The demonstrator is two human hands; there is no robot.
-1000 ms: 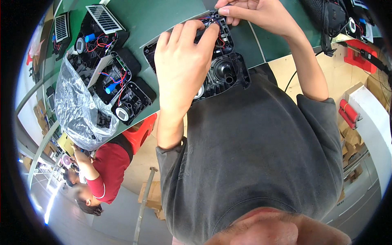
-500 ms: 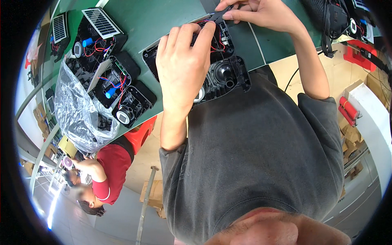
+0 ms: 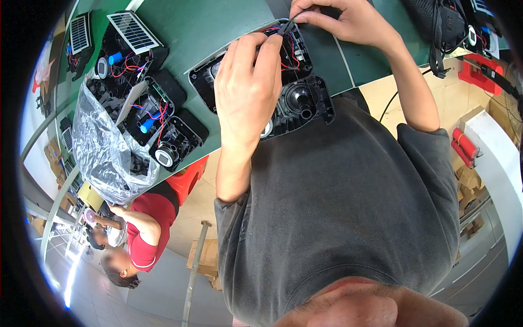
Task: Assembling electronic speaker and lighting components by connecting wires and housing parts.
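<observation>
An open black plastic housing (image 3: 201, 87) lies at the table's edge in front of me, with red and blue wires and a round black spout-like part (image 3: 301, 98) in it. My left hand (image 3: 248, 90) reaches over the housing, its fingers curled down and closed at the near end of a thin black cable (image 3: 297, 16); its thumb is hidden. My right hand (image 3: 340, 23), beyond the housing's far right corner, pinches the cable's other stretch between thumb and fingers. A dark, thicker piece of the cable shows beside my left fingertips.
Several similar housings (image 3: 177, 139) with wires and blue cylinders stand at the left, one under a small solar panel (image 3: 135, 31). A clear plastic bag (image 3: 98, 147) lies beside them. A black bag (image 3: 436, 27) sits at the far right. A co-worker in red (image 3: 152, 223) sits at the left.
My left hand has shifted slightly down and left, exposing more of the housing's inside. My right hand has turned a little, and the cable between the hands now bows upward.
</observation>
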